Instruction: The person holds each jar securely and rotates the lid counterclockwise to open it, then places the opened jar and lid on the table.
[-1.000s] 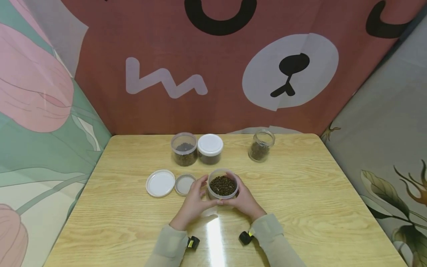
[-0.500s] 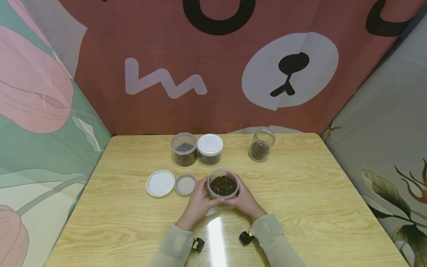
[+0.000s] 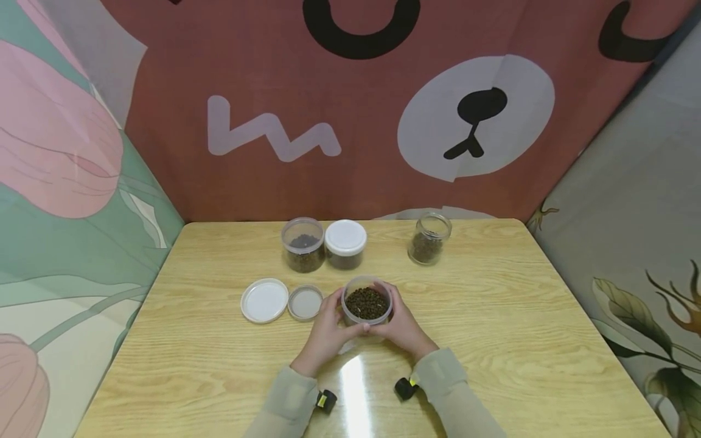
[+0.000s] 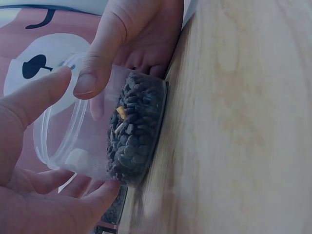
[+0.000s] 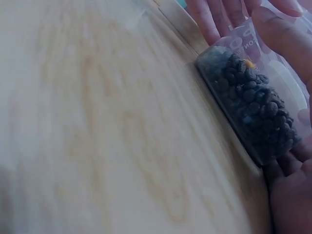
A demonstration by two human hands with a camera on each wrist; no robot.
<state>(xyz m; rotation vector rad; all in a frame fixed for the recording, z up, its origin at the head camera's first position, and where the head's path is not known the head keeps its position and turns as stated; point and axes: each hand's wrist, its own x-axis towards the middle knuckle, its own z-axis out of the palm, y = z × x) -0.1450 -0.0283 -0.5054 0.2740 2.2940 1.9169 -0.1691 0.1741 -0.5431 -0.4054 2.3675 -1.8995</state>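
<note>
Lower centre: my left hand (image 3: 324, 334) and right hand (image 3: 404, 330) curve round opposite sides of a clear tub (image 3: 358, 283), thumbs near each other at its front. Tub sits upright on the table (image 3: 493, 340), centre frame, dark pellets (image 3: 366, 303) inside. Left of centre, two lids lie side by side: white lid (image 3: 265, 300), smaller greyish lid (image 3: 305, 303). Farther, upper centre: lidless container (image 3: 303, 250), white-capped container (image 3: 345, 238); to their right, open glass jar (image 3: 429, 243).
</note>
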